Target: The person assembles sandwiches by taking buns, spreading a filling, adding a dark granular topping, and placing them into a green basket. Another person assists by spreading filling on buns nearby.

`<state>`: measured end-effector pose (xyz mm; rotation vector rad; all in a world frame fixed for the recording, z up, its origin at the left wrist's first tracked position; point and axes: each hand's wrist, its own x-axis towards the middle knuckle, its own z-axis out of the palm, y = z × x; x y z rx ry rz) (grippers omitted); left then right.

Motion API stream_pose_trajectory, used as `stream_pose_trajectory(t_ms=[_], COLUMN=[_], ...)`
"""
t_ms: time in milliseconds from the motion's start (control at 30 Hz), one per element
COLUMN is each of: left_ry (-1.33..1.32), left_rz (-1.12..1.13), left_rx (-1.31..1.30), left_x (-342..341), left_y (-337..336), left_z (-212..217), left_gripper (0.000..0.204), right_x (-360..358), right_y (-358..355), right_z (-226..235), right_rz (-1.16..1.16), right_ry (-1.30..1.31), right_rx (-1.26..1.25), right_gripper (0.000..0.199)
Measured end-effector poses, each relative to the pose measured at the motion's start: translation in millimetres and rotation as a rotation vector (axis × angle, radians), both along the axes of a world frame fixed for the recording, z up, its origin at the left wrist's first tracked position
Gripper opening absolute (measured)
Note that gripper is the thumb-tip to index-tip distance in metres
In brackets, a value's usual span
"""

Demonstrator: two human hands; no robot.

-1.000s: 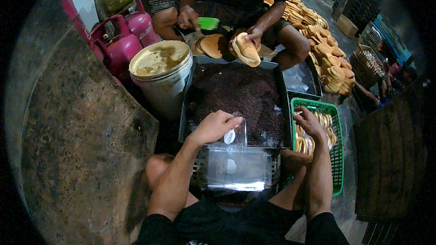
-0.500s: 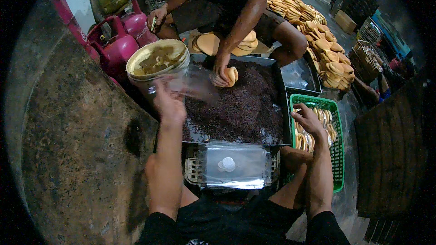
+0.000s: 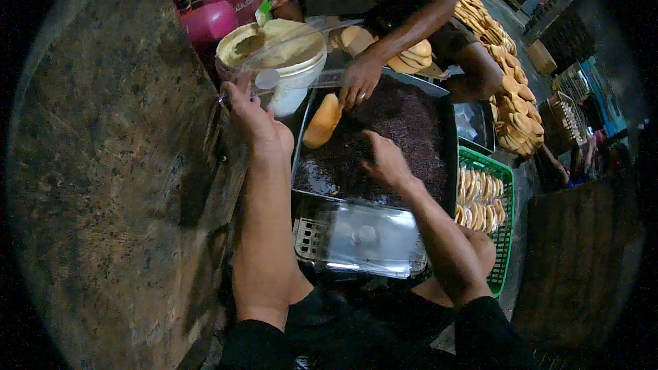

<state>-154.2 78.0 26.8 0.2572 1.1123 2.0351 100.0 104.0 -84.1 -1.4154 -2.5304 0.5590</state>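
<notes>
1. the tray (image 3: 454, 157) of dark granules (image 3: 411, 116) lay in front of you.
2. the green basket (image 3: 505, 247) of bread (image 3: 473, 218) stood at its right.
3. the white bucket (image 3: 288, 104) stood at the tray's left.
4. your left hand (image 3: 252, 115) gripped a clear bag (image 3: 267, 79), which extended across the bucket.
5. your right hand (image 3: 389, 162) was over the tray, thumb and fingers apart.
6. the bun (image 3: 322, 122) was over the tray's left side, beside a co-worker's hand (image 3: 361, 81).
</notes>
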Motion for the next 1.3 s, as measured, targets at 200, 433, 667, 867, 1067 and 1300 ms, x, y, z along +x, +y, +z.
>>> stream_pose_trajectory(t_ms=[200,433,667,867,1067,1300], left_ry=[-0.095,-0.137,-0.047,0.030,0.263,0.488], left_rz=[0.069,0.097,0.031,0.042,-0.040,0.034], left_rx=[-0.015,0.075,0.082,-0.011,0.044,-0.227], left_x=[-19,-25,-15,-29,20,59], left_y=[-10,-16,-15,-11,5,7], left_z=[8,3,10,-14,-57,-66], left_gripper=[0.056,0.049,0.052,0.059,0.051,0.051], right_x=[-128,-124,-111,41,129,173], right_y=[15,51,48,1,-34,-47], right_z=[-69,-82,-55,32,8,25], right_rz=[-0.402,-0.218,-0.420,-0.633,-0.723,-0.664], right_ry=[0.075,-0.390,-0.208,0.435,0.045,0.882], right_rx=[0.131,0.366,0.300,0.118,0.263,-0.161], right_gripper=[0.102,0.076,0.064,0.053,0.040,0.048])
